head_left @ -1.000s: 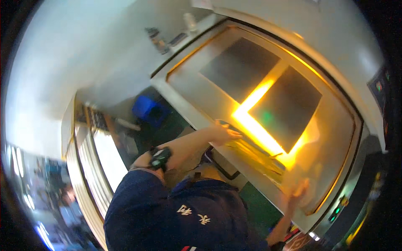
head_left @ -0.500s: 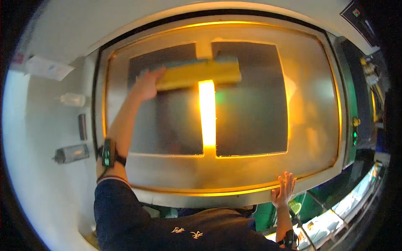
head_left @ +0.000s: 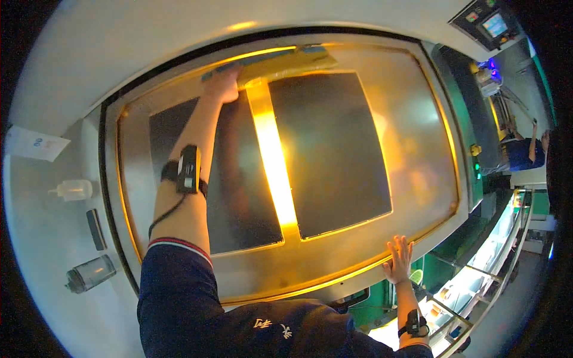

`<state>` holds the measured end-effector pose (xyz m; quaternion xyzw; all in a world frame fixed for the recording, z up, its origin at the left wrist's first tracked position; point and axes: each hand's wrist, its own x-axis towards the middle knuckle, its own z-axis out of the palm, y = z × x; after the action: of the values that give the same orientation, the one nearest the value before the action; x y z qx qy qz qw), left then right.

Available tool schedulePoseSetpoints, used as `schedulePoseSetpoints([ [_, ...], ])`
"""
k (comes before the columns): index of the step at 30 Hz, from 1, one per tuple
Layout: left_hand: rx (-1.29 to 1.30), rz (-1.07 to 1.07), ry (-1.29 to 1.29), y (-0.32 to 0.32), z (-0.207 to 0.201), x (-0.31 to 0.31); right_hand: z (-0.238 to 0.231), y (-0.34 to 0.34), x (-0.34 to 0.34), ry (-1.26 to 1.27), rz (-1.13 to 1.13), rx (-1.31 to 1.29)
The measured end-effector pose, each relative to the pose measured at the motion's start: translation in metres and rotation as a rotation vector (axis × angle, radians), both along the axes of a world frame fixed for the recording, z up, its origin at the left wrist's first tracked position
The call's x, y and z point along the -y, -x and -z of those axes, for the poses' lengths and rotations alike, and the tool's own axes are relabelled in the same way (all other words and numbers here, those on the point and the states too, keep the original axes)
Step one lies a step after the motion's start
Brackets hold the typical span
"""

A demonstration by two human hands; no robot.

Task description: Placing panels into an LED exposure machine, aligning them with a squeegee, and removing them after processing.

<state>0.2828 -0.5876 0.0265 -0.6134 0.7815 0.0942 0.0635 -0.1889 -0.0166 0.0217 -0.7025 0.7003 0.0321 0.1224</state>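
Observation:
My left hand [head_left: 224, 85] is closed around the left end of a long yellow bar [head_left: 292, 64] with a bluish back edge. The bar lies crosswise near the far edge of a wide, shiny framed surface [head_left: 418, 173]. Two dark rectangular panels, a left one [head_left: 245, 197] and a right one [head_left: 334, 149], lie on that surface with a bright glowing strip [head_left: 274, 155] between them. My left forearm reaches over the left panel and hides part of it. At the near right edge of the frame, my right hand [head_left: 399, 259] rests open, fingers spread, holding nothing.
On the white ledge at left are a pale bottle [head_left: 74, 190], a dark flat bar [head_left: 95, 229], a clear bottle [head_left: 91, 273] and a paper sheet [head_left: 36, 145]. Green lights [head_left: 477, 171] and a control panel [head_left: 495, 25] stand at right, with another person [head_left: 525, 152] beyond.
My left hand has pushed the yellow bar away from me, off most of the panels to the far edge. The view has turned and shifted. My right hand stays open at the near edge.

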Motion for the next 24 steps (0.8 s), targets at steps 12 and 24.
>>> schedulePoseSetpoints([
  [12, -0.178, 0.121, -0.467, -0.027, -0.056, -0.404, -0.118, -0.126, 0.098, 0.223, -0.345, 0.196],
  [24, 0.108, -0.128, -0.079, 0.059, -0.057, -0.553, -0.056, -0.094, 0.087, 0.114, -0.500, 0.086],
])
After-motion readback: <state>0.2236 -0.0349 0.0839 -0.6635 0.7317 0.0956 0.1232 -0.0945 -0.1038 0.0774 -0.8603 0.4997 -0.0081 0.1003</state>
